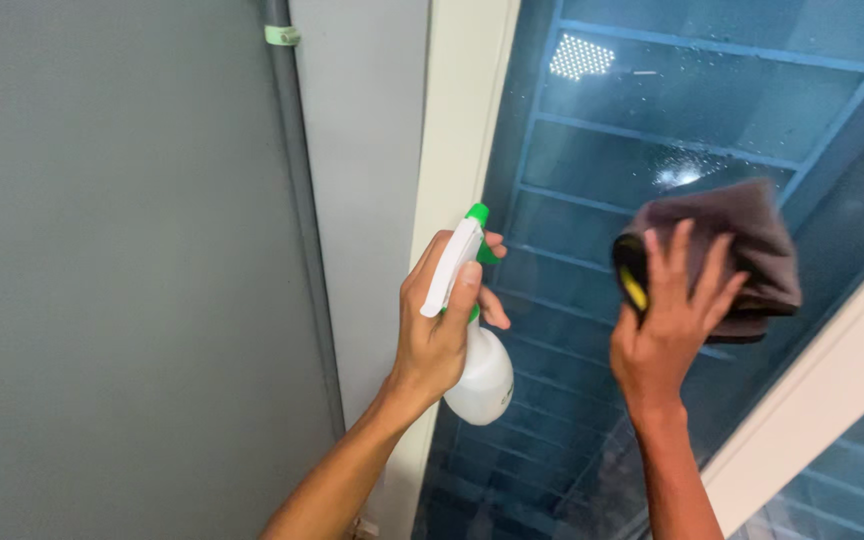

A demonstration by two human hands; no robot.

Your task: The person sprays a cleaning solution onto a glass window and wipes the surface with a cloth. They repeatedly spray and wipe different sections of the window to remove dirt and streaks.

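Left hand (439,335) up in front of the white window frame (457,130), closed around the neck of a white spray bottle (480,375). Thumb up along the white top of the bottle, fingers curled round the front by the green trigger. Green tip (478,213) at the very top, pointing up toward the glass. Round white belly of the bottle hanging just below the hand.

Right hand (674,315) flat and open, fingers spread wide, pressed on a dark brown cloth (742,250). Cloth held against the blue window glass (672,120), a bit higher than the bottle and off to the right of it. Small bit of black and yellow (632,280) peeking out at the left edge of the cloth, under the fingers; hard to tell what.

Little wet drops and a white splash (682,172) on the glass just above the cloth. Bright patch of tiny light dots (582,57) shining high on the glass. Blue lines crossing behind the glass like slats.

Grey wall (112,270) on the left, with a thin dark pipe (297,230) going down beside it. Small pale green clip (282,35) on the pipe near the top. Second white frame bar (822,400) slanting at the lower right.
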